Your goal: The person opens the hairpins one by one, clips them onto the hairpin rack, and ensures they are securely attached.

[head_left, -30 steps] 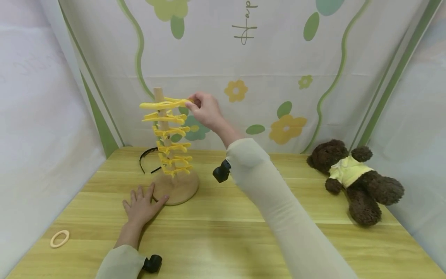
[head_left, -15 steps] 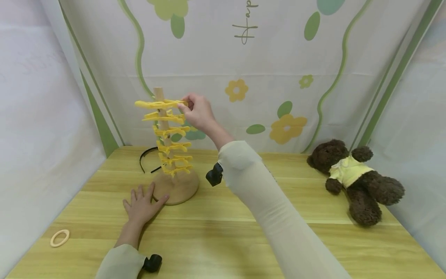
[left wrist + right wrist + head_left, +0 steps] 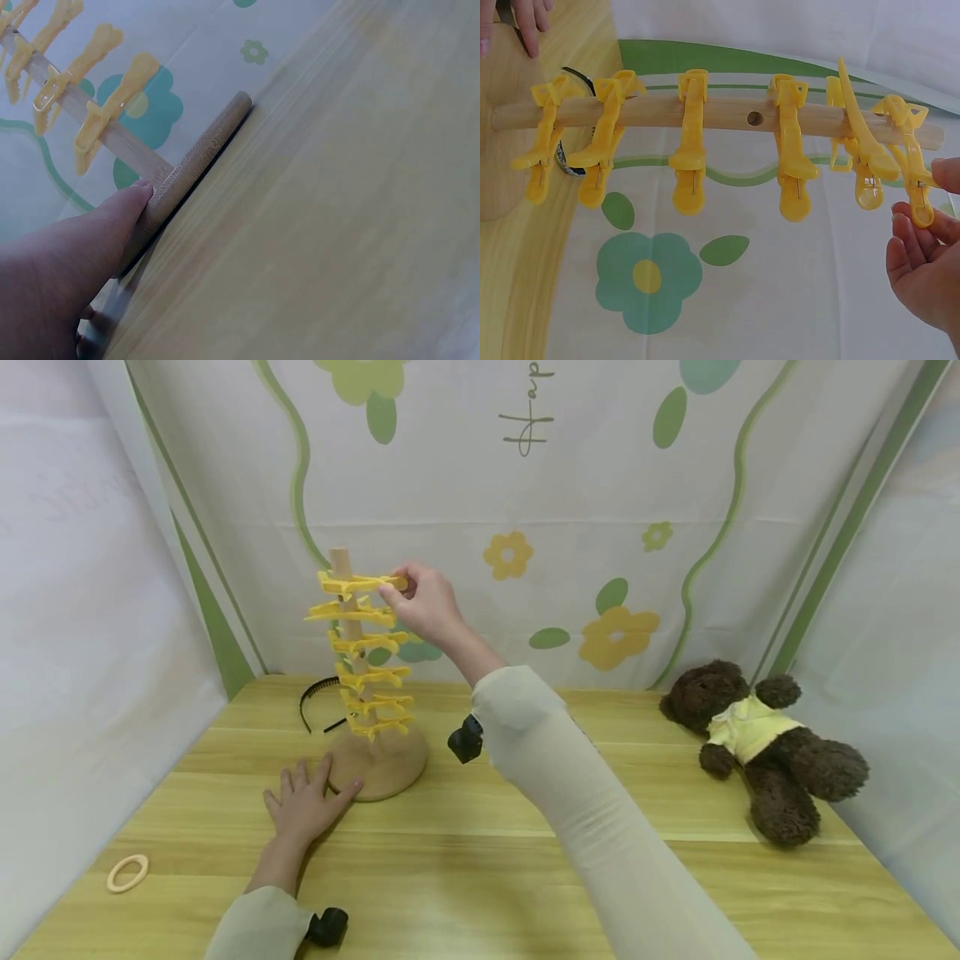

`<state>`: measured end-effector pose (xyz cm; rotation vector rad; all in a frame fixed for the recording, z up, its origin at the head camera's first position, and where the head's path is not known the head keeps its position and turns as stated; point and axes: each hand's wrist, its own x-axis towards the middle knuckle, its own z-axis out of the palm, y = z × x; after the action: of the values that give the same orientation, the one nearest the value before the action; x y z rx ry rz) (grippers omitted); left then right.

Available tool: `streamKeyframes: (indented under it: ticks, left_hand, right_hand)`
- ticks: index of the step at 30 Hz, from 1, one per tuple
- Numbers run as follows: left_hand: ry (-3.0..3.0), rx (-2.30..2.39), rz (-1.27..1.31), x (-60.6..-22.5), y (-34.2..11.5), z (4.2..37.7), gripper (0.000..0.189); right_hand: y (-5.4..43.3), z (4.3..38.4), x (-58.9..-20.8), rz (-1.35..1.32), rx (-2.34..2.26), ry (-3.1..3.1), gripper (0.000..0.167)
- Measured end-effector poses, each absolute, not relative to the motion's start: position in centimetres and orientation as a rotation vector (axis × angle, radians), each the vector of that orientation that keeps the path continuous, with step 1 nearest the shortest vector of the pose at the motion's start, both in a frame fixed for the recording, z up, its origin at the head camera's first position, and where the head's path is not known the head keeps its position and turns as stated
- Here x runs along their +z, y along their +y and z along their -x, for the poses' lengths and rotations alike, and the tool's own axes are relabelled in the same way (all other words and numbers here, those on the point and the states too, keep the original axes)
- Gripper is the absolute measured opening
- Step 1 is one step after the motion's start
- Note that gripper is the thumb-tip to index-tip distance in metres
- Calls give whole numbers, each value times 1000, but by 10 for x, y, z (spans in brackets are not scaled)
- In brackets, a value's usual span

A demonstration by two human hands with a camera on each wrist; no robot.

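An upright wooden post (image 3: 340,561) on a round base (image 3: 390,764) carries several yellow plastic clothes pegs (image 3: 691,135), one above another. My right hand (image 3: 429,603) pinches the handle end of the topmost peg (image 3: 910,146) between thumb and fingers. In the right wrist view that peg's other end lies across the post near its tip. With its fingers spread, my left hand (image 3: 303,808) rests at the base's near left edge. Its thumb (image 3: 127,206) lies on the base's rim in the left wrist view, while most of its fingers are hidden there.
Behind the post lies a black toothed headband (image 3: 309,697). A pale ring (image 3: 128,873) is near the left edge of the wooden table (image 3: 480,877). A brown teddy bear (image 3: 750,731) in a yellow top lies at the right. A printed cloth (image 3: 585,468) hangs behind.
My right hand moved left toward the post with the top peg, then stayed nearly still. The peg's left end now reaches less far past the post. My left hand has not moved.
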<state>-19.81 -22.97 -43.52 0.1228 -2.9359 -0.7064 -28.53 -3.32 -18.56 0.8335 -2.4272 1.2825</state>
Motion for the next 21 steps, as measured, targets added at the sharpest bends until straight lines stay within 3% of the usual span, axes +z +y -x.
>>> streamKeyframes:
  ticks: [21]
  left_hand:
    - [-2938, -707, -100, -439, -229, 203, 87]
  right_hand:
    - [-4, 286, -191, -848, 1310, -2418, 48]
